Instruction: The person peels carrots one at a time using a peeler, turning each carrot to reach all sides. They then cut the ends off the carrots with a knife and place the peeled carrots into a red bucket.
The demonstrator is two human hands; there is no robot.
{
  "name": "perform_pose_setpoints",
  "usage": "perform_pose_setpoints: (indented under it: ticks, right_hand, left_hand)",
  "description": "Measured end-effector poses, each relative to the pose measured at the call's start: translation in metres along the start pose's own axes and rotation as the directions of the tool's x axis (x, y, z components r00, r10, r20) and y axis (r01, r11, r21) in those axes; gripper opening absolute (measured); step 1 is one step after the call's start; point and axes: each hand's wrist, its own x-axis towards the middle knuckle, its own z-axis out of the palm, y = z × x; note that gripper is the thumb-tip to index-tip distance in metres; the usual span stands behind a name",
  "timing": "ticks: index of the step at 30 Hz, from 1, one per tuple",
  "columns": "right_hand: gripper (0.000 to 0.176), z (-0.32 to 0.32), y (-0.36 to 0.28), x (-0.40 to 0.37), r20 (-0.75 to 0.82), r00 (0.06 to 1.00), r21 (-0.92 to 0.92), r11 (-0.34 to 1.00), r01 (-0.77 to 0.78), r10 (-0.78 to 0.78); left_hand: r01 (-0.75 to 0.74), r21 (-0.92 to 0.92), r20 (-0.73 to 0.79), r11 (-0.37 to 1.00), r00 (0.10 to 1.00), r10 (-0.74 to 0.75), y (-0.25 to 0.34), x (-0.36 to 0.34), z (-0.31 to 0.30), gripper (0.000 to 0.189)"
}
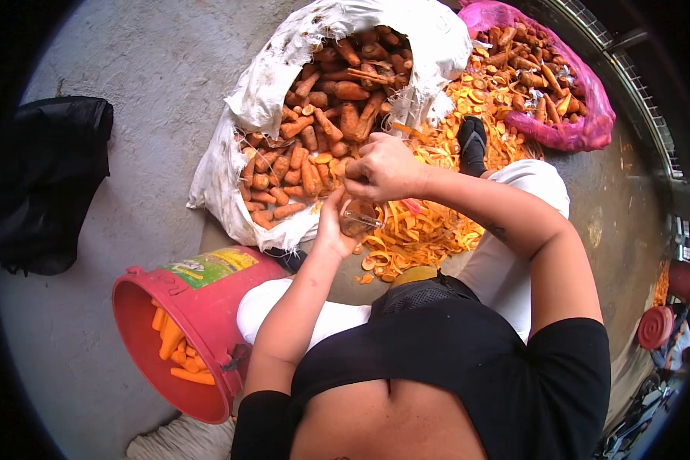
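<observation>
My left hand (333,227) is curled round a small, clear, shiny thing (358,218), perhaps glass or plastic, whose kind I cannot make out. Just above it, my right hand (383,169) is closed, its fingertips pinched together close to my left fingers. What sits in that pinch is hidden. Beyond both hands lies an open white sack (241,115) full of unpeeled carrots (350,90). Under and beside my right forearm, orange peelings (418,234) are heaped on the floor.
A red bucket (142,307) holding peeled carrots (172,337) tilts at my left leg. A pink sack (590,123) with carrots and scraps stands at the upper right. On the far left lies a black bag or cloth (57,184). A red lid (656,327) is at the right.
</observation>
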Motion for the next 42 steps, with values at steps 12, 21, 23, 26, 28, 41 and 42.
perform_pose_setpoints:
  ticks: [12, 21, 23, 26, 28, 41, 42]
  right_hand:
    - [0.024, 0.007, -0.001, -0.006, -0.025, 1.000, 0.100, 0.995, 0.010, -0.008]
    - [0.026, -0.010, 0.049, -0.003, -0.091, 0.983, -0.023, 0.986, -0.164, 0.161]
    - [0.027, -0.008, 0.049, -0.006, -0.068, 0.981, -0.015, 0.983, -0.183, 0.182]
    - [0.028, -0.005, 0.049, -0.004, -0.051, 0.976, 0.005, 0.977, -0.212, 0.212]
    - [0.028, -0.012, 0.051, -0.002, 0.012, 0.942, -0.016, 0.942, -0.335, 0.335]
    - [0.026, -0.035, 0.054, 0.014, -0.168, 0.929, -0.081, 0.934, -0.347, 0.330]
    - [0.026, -0.031, 0.048, 0.016, -0.144, 0.945, -0.081, 0.949, -0.306, 0.292]
  left_hand:
    - [0.028, -0.077, 0.223, 0.997, 0.975, -0.010, 0.000, -0.017, 0.008, 0.035]
    - [-0.084, 0.128, 0.259, 0.988, 0.965, 0.048, -0.002, -0.049, 0.015, 0.041]
    - [-0.043, 0.149, 0.346, 0.988, 0.938, -0.012, 0.000, -0.044, 0.002, 0.042]
    - [-0.055, 0.155, 0.313, 0.986, 0.950, 0.004, 0.001, -0.045, 0.002, 0.044]
    - [-0.064, 0.167, 0.282, 0.984, 0.959, 0.015, -0.001, -0.047, 0.004, 0.046]
    - [-0.115, 0.104, 0.194, 0.988, 0.977, 0.093, 0.013, -0.044, 0.014, 0.048]
    - [-0.116, 0.081, 0.151, 0.990, 0.983, 0.103, 0.012, -0.038, 0.013, 0.047]
